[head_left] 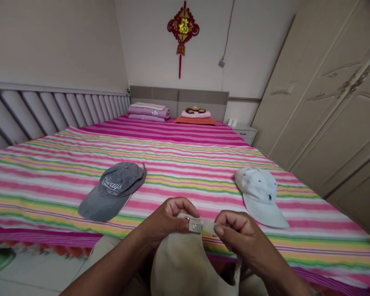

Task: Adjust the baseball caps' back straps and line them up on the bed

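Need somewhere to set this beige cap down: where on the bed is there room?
Striped bedspread shows between the gray cap and white cap, and beyond them toward the pillows. It's tightest at the near edge, where your left hand and right hand hold the beige cap.

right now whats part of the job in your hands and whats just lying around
In hand:
left hand and right hand
beige cap, held at its buckled back strap

Lying about:
grey baseball cap
pale blue baseball cap
striped bedspread
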Tool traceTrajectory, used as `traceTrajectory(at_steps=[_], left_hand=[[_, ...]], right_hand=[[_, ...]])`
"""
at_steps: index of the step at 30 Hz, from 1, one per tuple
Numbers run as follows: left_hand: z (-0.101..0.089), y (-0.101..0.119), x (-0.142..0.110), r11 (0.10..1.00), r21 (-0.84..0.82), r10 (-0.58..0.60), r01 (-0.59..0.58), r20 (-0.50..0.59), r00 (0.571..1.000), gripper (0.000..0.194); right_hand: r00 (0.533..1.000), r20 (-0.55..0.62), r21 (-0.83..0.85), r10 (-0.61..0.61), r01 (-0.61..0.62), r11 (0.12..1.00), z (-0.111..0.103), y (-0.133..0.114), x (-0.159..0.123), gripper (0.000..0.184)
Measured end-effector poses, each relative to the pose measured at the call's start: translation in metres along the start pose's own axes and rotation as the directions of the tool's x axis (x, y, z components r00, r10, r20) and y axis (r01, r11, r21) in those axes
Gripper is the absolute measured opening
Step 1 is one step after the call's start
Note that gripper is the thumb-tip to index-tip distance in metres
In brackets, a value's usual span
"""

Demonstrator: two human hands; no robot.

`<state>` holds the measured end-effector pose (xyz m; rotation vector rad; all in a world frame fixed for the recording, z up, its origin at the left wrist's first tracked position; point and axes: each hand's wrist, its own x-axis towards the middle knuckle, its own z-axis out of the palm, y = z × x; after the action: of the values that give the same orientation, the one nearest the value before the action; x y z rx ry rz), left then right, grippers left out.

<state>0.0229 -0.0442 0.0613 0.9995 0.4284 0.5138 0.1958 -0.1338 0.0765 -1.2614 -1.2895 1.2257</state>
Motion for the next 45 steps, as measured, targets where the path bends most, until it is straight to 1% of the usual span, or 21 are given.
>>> traceTrajectory(at_steps=[3,7,10,15,22,26,31,35,36,38,41,43,45], left_hand=[[0.001,0.001,0.0,1.0,0.002,0.009,-0.009,0.009,1.0,0.027],[0.0,0.0,0.001,1.0,0.0,0.015,-0.015,0.022,1.0,0.028],[-0.001,-0.001,0.001,1.0,0.013,0.024,-0.024,0.006,1.0,0.026],[-0.001,-0.001,0.001,0.998,0.056,0.016,-0.014,-0.02,1.0,0.022],[-0.001,-0.002,0.003,0.99,0.13,0.051,-0.049,-0.013,0.999,0.02],[-0.001,-0.004,0.005,0.981,0.183,0.071,-0.07,0.003,0.997,0.018],[0.002,-0.002,0.005,0.964,0.252,0.083,-0.082,0.007,0.997,0.017],[0.003,-0.001,0.004,0.952,0.292,0.098,-0.089,-0.015,0.995,0.014],[0.002,-0.001,0.004,0.949,0.301,0.1,-0.093,-0.008,0.995,0.014],[-0.001,-0.002,0.002,0.943,0.316,0.097,-0.107,0.047,0.994,0.016],[-0.007,-0.001,0.001,0.928,0.352,0.073,-0.123,0.154,0.985,0.029],[-0.008,-0.001,0.0,0.911,0.392,0.064,-0.126,0.166,0.984,0.035],[-0.007,-0.002,0.0,0.899,0.42,0.075,-0.128,0.14,0.987,0.035]], right_hand=[[1.0,0.02,0.007,0.004,-0.004,1.0,0.001,0.001,0.0,0.034],[1.0,0.022,-0.024,-0.009,0.009,1.0,0.001,0.001,0.002,0.032],[1.0,0.024,-0.042,-0.007,0.008,0.999,0.001,0.002,0.002,0.031],[0.999,0.049,-0.085,-0.016,0.02,0.996,0.0,0.005,0.001,0.028],[0.995,0.091,-0.158,-0.029,0.043,0.986,-0.006,0.002,0.001,0.028],[0.994,0.102,-0.172,-0.028,0.046,0.984,-0.008,0.0,0.001,0.027],[0.995,0.096,-0.182,-0.013,0.031,0.983,-0.008,0.0,0.004,0.026],[0.998,0.061,-0.175,-0.015,0.025,0.984,-0.006,-0.001,0.005,0.026],[0.999,0.052,-0.174,-0.014,0.023,0.984,-0.006,-0.001,0.005,0.025],[0.999,0.039,-0.174,-0.013,0.02,0.985,-0.006,0.0,0.005,0.025],[0.999,0.035,-0.15,-0.015,0.02,0.989,-0.006,0.003,0.004,0.025],[0.999,0.038,-0.12,-0.006,0.011,0.993,-0.006,0.005,0.004,0.026],[0.999,0.043,-0.085,0.01,-0.006,0.996,-0.005,0.007,0.004,0.028]])
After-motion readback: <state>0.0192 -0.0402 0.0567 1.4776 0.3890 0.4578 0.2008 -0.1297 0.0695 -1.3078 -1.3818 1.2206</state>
